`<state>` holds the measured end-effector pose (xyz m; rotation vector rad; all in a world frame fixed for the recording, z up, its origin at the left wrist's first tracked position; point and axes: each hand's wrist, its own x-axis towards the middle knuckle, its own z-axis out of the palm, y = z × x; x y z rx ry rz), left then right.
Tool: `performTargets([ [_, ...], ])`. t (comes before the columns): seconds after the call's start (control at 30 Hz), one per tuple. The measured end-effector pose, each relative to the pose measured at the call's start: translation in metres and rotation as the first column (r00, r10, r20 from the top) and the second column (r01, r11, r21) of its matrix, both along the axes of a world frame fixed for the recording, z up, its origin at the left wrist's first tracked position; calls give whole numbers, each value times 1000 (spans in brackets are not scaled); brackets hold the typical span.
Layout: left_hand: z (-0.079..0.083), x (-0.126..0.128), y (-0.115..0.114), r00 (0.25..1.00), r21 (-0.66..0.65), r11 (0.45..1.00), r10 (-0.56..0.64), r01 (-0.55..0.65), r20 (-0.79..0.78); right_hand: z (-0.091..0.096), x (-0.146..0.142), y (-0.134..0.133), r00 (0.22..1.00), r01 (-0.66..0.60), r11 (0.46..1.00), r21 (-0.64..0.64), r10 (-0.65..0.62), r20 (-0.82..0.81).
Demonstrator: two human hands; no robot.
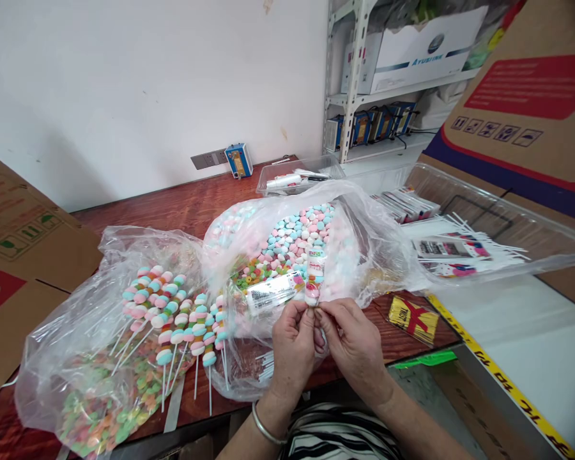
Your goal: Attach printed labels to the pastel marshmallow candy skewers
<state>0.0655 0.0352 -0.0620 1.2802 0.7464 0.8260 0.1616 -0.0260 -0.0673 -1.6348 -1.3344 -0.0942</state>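
My left hand (294, 348) and my right hand (352, 342) meet in front of me, both pinched on a candy skewer (313, 275) that stands upright with a pink and white piece at its lower end. A clear wrapper with a barcode label (273, 291) lies just left of it. Behind the hands an open plastic bag (364, 236) holds many loose pink, blue and white candies (294, 233). To the left, a second bag (76, 332) carries several finished candy skewers (172, 316) on white sticks.
A clear tray (517, 223) with printed wrappers and white sticks sits at the right. A smaller clear box (297, 176) is at the back. Cardboard boxes (23, 236) stand left and right. A metal shelf (352, 76) stands behind. The wooden table (172, 204) runs under everything.
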Motion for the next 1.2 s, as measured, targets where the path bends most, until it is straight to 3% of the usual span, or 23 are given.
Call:
performTargets([
  [0.13,-7,2,0,997,-2,1000,7,-7,81,8,0,1,999,-5,1000,3,5,-54],
  [0.23,-7,-2,5,990,91,996,-38,26,138,21,3,-1,966,-103,994,-28,93,-241],
  [0.37,2,-16,19,975,273,954,-168,124,144,38,8,-10,779,-383,920,-83,274,-564],
  [0.43,10,-24,25,974,392,905,-211,163,81,43,11,-12,740,-419,904,-85,286,-609],
  [0.5,21,-34,27,989,512,853,-146,107,37,45,14,-12,824,-326,942,-81,242,-512],
  [0.57,35,-46,24,997,579,815,-50,11,52,46,19,-10,942,-176,983,-44,155,-299],
  [0.63,49,-57,16,997,564,825,-61,20,53,47,23,-8,998,-55,998,36,56,-31],
  [0.7,60,-64,6,964,473,841,-255,261,-79,49,27,-8,976,2,992,124,-29,218],
  [0.77,63,-65,-1,846,253,808,-490,532,-211,53,26,-10,919,-2,983,184,-71,388],
  [0.8,62,-62,-2,818,133,812,-539,568,-203,55,24,-12,899,-28,980,198,-62,433],
  [0.87,55,-55,-1,873,-29,878,-479,478,-92,59,16,-16,888,-138,973,182,40,457],
  [0.97,50,-47,8,952,-105,947,-294,303,87,58,2,-21,901,-339,935,107,291,322],
  [1.03,55,-47,12,939,-40,952,-293,304,180,54,-3,-18,903,-419,908,17,415,114],
  [1.1,62,-51,12,904,138,923,-381,360,193,50,1,-12,900,-431,901,-60,424,-97],
  [1.17,68,-55,11,903,329,863,-425,382,67,49,10,-4,907,-388,917,-91,362,-215],
  [1.2,68,-57,10,920,396,842,-392,367,-20,50,15,-2,916,-352,933,-78,326,-234],
])
